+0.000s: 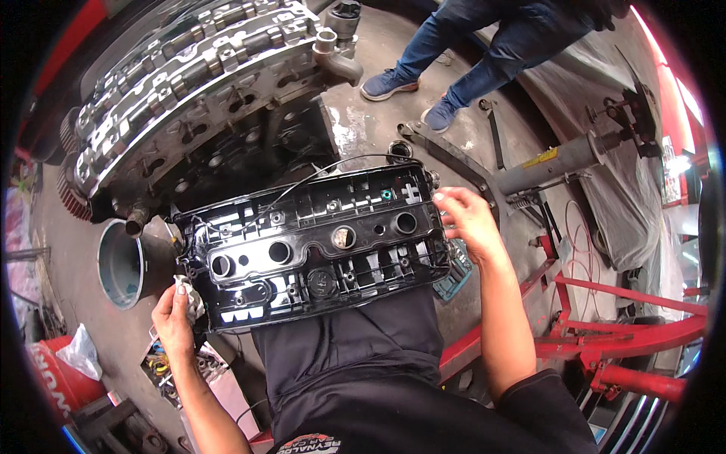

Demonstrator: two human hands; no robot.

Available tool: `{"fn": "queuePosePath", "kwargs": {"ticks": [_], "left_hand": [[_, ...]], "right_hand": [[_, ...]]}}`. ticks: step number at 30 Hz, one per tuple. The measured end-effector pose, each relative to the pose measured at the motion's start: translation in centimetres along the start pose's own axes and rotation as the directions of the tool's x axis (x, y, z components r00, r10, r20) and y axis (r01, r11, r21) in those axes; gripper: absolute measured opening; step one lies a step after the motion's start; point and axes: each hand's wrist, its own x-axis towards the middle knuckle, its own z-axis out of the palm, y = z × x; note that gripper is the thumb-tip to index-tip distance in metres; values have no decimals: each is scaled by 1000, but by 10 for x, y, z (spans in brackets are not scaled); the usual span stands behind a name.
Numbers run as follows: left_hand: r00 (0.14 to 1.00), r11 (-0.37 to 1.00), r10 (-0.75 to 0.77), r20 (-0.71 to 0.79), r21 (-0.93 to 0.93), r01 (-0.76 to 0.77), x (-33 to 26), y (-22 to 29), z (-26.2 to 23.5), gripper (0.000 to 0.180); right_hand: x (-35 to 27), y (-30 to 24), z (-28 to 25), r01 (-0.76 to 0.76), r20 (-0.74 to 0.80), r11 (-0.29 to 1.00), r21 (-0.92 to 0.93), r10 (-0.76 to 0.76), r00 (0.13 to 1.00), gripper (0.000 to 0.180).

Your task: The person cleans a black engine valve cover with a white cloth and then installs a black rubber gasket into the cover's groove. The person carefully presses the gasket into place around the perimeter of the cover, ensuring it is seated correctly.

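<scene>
A long black engine valve cover [321, 244] lies in front of my waist, with its row of round holes facing up. My left hand [175, 324] is closed, pinching a crumpled white rag [193, 299] beside the cover's left end. At the opposite end, my right hand [470, 221] has its fingers bent round the cover's edge; part of this grip is hidden. A thin black cord [318, 172] arches over the far side of the cover.
An engine with exposed camshafts [204, 72] stands beyond the cover. To the left are a grey bucket [121, 265] and an open box of tools [215, 378]. A person in jeans [484, 45] stands ahead. A grey stand [548, 160] and red metal frame [635, 329] occupy the right.
</scene>
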Motion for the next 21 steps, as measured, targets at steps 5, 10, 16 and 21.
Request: {"fn": "queuePosePath", "kwargs": {"ticks": [5, 10, 16, 21], "left_hand": [[995, 995, 92, 40, 46, -94, 5, 3, 4, 31], [996, 997, 23, 91, 73, -30, -6, 32, 17, 30], [998, 998, 60, -10, 4, -60, -20, 7, 18, 33], [997, 996, 74, 23, 52, -75, -12, 16, 30, 34]], "right_hand": [[26, 20, 8, 110, 130, 991, -81, -99, 986, 41], [21, 29, 6, 158, 49, 982, -103, -154, 987, 36], [12, 30, 4, 160, 61, 987, 27, -162, 985, 31], [29, 43, -11, 164, -9, 981, 104, -164, 986, 20]]}}
